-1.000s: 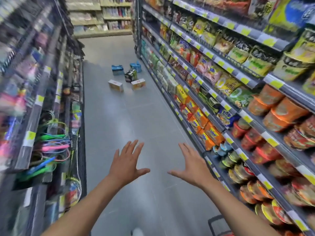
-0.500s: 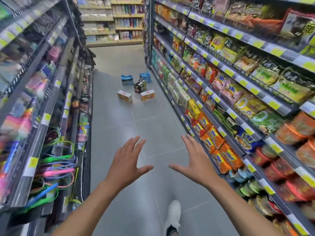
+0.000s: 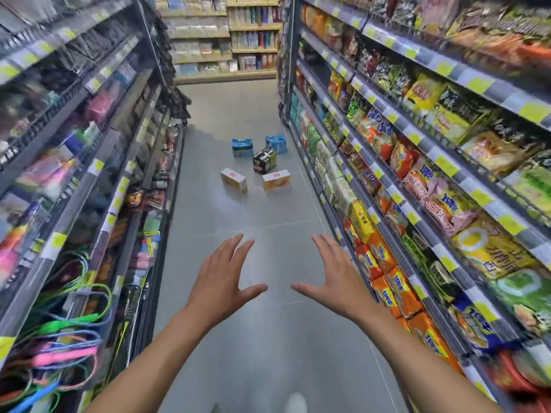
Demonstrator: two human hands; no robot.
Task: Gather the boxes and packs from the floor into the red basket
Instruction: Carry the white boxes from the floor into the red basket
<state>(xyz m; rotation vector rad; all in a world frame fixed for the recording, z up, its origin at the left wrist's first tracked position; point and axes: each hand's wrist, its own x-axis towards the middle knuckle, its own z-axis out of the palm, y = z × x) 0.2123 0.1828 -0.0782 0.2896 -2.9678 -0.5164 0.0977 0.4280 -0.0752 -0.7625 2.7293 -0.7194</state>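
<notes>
Several items lie on the grey aisle floor ahead. Two white and orange boxes, the left box (image 3: 234,180) and the right box (image 3: 276,180), lie nearest. Behind them stands a dark pack (image 3: 264,160), with two blue packs, one at the left (image 3: 242,147) and one at the right (image 3: 276,143), farthest back. My left hand (image 3: 222,281) and my right hand (image 3: 335,281) are stretched out in front of me, palms down, fingers spread, holding nothing, well short of the items. No red basket is in view.
Tall shelves line both sides of the narrow aisle: snack and noodle packs on the right shelf (image 3: 417,186), cables and small goods on the left shelf (image 3: 89,204). A cross shelf (image 3: 226,40) closes the aisle's far end. A white shoe tip (image 3: 295,402) shows at the bottom.
The view has moved forward along the aisle, so the boxes and packs are closer and lower in view. Both hands stay spread and empty. The dark frame seen at bottom right has left the view.
</notes>
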